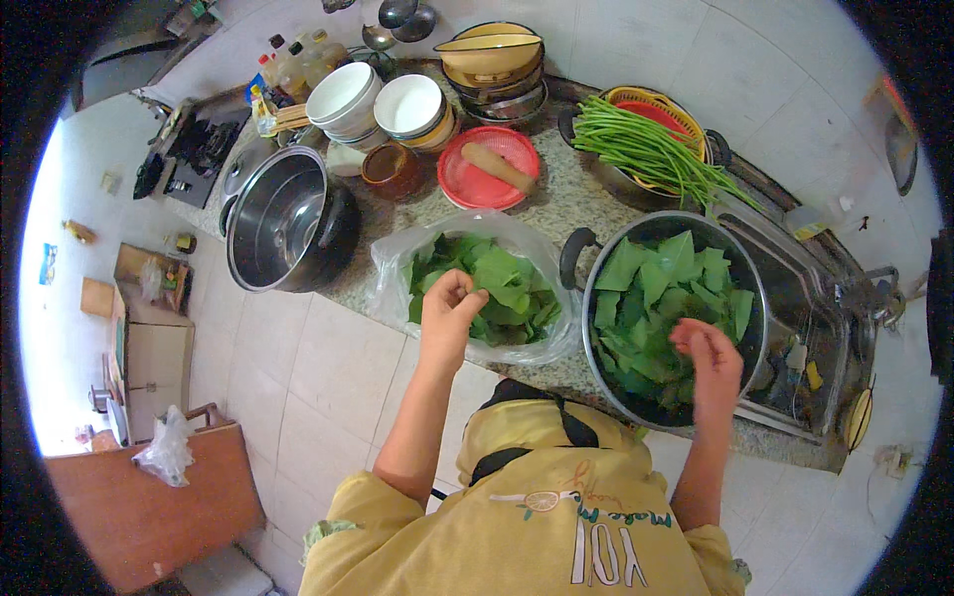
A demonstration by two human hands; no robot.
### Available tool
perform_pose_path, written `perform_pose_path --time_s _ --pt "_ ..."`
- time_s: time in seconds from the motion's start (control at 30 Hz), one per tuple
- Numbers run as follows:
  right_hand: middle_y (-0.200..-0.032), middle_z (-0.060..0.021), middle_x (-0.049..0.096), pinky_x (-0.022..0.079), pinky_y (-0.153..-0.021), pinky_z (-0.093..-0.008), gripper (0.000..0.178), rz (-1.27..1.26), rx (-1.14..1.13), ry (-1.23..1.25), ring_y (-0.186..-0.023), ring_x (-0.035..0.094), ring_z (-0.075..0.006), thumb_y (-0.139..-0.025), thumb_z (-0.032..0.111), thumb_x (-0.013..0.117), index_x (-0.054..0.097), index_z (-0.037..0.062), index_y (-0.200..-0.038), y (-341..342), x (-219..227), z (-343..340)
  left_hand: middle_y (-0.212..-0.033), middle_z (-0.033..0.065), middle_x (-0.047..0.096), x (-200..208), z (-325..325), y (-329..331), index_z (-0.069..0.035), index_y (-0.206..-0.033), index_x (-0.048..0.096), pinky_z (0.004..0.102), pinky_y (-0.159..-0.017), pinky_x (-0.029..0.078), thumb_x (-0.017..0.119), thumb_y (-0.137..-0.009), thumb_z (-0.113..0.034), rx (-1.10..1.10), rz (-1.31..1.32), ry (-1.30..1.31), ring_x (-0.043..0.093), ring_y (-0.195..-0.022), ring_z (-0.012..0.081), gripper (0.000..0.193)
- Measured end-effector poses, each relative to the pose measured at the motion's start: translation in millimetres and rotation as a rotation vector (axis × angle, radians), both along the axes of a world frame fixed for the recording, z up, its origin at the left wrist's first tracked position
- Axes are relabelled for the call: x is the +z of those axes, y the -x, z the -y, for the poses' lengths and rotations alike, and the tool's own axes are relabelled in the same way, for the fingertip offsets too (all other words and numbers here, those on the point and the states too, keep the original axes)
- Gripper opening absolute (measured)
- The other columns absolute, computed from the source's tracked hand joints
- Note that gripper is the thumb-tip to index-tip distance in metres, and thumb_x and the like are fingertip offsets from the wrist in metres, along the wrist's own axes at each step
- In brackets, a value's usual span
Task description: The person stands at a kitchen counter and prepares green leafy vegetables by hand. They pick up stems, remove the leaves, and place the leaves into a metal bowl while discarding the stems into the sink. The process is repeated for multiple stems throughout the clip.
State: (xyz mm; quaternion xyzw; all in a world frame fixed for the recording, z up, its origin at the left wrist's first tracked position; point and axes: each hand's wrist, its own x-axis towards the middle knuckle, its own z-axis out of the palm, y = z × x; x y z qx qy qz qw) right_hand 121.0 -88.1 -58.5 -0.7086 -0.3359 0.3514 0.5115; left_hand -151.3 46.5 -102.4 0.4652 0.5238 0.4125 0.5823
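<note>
My left hand (452,310) is pinched at the fingertips around a broad green leaf (505,281). Under it, a clear plastic bag (390,281) with its mouth spread wide holds many such leaves. Over on the right, my right hand (712,366) hovers above a large two-handled metal pot (759,343). Its fingers are loosely bent and a little blurred, the thumb seems apart from them, and no leaf shows between them. Torn green leaf pieces (646,288) fill much of that pot.
Long green stalks (636,139) lie across a basket and pan behind the leaf pot. A sink (795,328) adjoins it on the right. An empty deep pot (283,223) stands left. Behind are a red colander (465,184) with a wooden pestle, white bowls (409,104) and stacked basins (492,60).
</note>
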Motion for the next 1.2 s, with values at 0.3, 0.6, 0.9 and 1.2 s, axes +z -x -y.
perform_pose_path --time_s 0.3,0.6,0.9,1.2 --pt "-0.097 -0.01 0.059 0.047 -0.073 -0.0263 0.023 -0.262 0.339 -0.093 -0.087 0.058 -0.0154 -0.079 0.003 0.056 0.056 -0.0004 -0.102 63 28 -18 -0.066 -0.0036 0.047 36 15 -31 -0.01 -0.072 0.04 0.0209 -0.055 0.041 0.053 -0.075 0.002 -0.056 0.677 0.174 0.049 -0.061 0.0058 0.018" --pt "-0.111 -0.0091 0.051 0.042 -0.081 -0.0261 0.05 -0.402 0.256 -0.199 -0.101 0.05 -0.0139 -0.072 -0.002 0.061 0.044 0.0024 -0.119 74 41 -34 -0.084 0.0062 0.057 47 27 -40 -0.005 -0.082 0.046 0.0219 -0.058 0.048 0.05 -0.077 0.005 -0.173 0.864 0.345 0.058 -0.074 0.0136 0.012" --pt "-0.077 -0.003 0.06 0.043 -0.063 -0.0207 0.013 -0.25 0.066 -0.098 -0.067 0.054 -0.0073 -0.076 0.006 0.061 0.061 -0.0022 -0.087 67 37 -31 -0.089 0.0099 0.059 33 36 -42 0.005 -0.106 0.052 0.0204 -0.06 0.048 0.051 -0.075 0.007 -0.278 0.816 0.313 0.058 -0.077 0.0139 0.031" --pt "-0.069 -0.0003 0.058 0.04 -0.057 -0.0194 0.014 -0.476 -0.046 -0.126 -0.061 0.05 -0.0054 -0.076 0.011 0.06 0.063 -0.002 -0.082 56 34 -28 -0.091 0.0122 0.062 57 44 -58 0.005 -0.107 0.053 0.0261 -0.068 0.049 0.055 -0.071 0.009 -0.16 0.685 0.247 0.06 -0.076 0.0167 0.037"
